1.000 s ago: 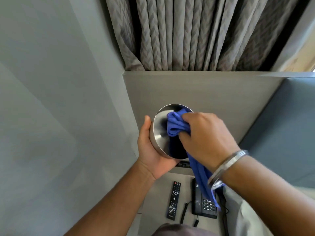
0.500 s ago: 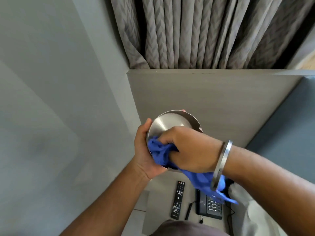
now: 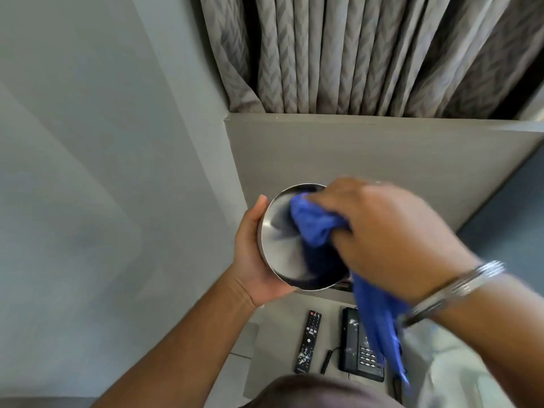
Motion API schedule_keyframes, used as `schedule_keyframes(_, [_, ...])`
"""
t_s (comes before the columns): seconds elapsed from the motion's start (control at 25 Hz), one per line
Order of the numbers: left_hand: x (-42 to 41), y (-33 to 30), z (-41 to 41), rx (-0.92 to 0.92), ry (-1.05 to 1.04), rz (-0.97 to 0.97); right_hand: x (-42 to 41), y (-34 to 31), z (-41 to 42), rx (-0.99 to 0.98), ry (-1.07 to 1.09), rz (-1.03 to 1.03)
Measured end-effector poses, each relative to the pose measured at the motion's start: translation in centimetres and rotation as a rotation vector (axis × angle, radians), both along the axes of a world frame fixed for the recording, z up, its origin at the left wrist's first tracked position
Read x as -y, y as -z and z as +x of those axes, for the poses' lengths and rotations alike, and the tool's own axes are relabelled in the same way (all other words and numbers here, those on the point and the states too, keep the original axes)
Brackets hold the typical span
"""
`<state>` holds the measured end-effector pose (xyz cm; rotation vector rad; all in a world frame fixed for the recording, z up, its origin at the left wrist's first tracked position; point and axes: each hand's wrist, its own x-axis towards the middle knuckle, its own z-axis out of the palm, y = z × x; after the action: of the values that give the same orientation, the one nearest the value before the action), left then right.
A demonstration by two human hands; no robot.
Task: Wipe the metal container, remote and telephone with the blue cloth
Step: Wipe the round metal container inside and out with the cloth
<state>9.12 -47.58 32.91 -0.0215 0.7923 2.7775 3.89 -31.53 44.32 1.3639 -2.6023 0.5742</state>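
My left hand [image 3: 254, 257] grips the round metal container [image 3: 279, 254] from its left side and holds it up in the air, tilted so its open inside faces me. My right hand [image 3: 391, 237] grips the bunched blue cloth [image 3: 316, 228] and presses it into the container's upper inside; the cloth's loose tail hangs down past my wrist. Below, on a small grey table, a black remote [image 3: 307, 343] lies lengthwise, and a black telephone [image 3: 357, 351] sits to its right, partly hidden by the hanging cloth.
A grey wall [image 3: 103, 172] fills the left side. A grey panel [image 3: 353, 148] stands behind the table, with pleated curtains [image 3: 353, 54] above it. A blue-grey upholstered surface [image 3: 512, 240] lies at the right. The phone's cord [image 3: 326, 360] runs between remote and telephone.
My right hand has swept the cloth from the container's lower left edge up to its upper inside. The container has tilted, so its inside shows again.
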Motion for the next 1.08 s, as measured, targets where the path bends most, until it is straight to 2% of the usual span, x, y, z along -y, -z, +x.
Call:
schedule_keyframes(0.12, [0.1, -0.5, 0.2, 0.057, -0.008, -0.036, 1.8, 3.2, 1.1, -0.018, -0.008, 0.113])
schedule_keyframes(0.28, [0.1, -0.7, -0.2, 0.006, -0.080, -0.229, 1.1, 4.1, 0.0, 0.308, -0.309, 0.217])
schedule_keyframes(0.44, [-1.1, 0.1, -0.2, 0.023, -0.138, -0.267, 0.0, 4.0, -0.4, 0.485, -0.331, 0.223])
schedule_keyframes(0.56, [-1.4, 1.1, 0.0, 0.039, -0.209, -0.254, 0.1, 4.3, 0.3, 0.584, -0.271, 0.114])
schedule_keyframes(0.72, [-1.2, 1.2, -0.3, 0.057, -0.228, -0.278, 0.6, 5.1, 0.3, 0.970, -0.016, -0.174])
schedule_keyframes(0.76, [-0.9, 1.1, -0.3, 0.048, -0.238, -0.264, 0.2, 5.0, -0.2, 1.002, 0.043, -0.212])
schedule_keyframes(0.96, [0.9, 0.3, -0.5, -0.039, -0.233, -0.234, -3.0, 2.7, -3.7, 0.645, 0.170, -0.261])
schedule_keyframes(1.08, [0.4, -0.2, -0.9, -0.047, -0.207, -0.265, -1.7, 2.7, -3.3, 0.242, 0.054, -0.123])
